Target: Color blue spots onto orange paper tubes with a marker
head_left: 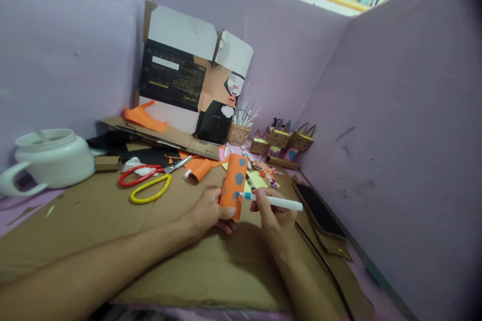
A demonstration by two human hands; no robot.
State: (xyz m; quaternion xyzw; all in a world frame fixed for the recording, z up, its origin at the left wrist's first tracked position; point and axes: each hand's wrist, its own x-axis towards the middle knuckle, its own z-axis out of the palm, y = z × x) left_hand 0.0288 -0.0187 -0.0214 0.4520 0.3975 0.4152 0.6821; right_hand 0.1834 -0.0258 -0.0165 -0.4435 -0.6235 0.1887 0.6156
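Observation:
An orange paper tube (232, 180) stands slightly tilted above the cardboard, with blue spots and a few drawn outlines on its side. My left hand (211, 213) is closed round its lower end, the thumb across the front. A white marker (278, 202) with a blue tip lies between the fingers of my right hand (273, 215). Its tip meets the tube at a partly filled blue circle low on the side. Scissors (154, 178) with red and yellow handles lie left of the tube, blades partly open.
A white mug (56, 158) stands at the left. Behind are a printed cardboard box (176, 75), a basket of markers (239, 133) and small cardboard animal figures (280, 138). A phone (320, 209) and black cable (324, 263) lie right, beside the purple wall.

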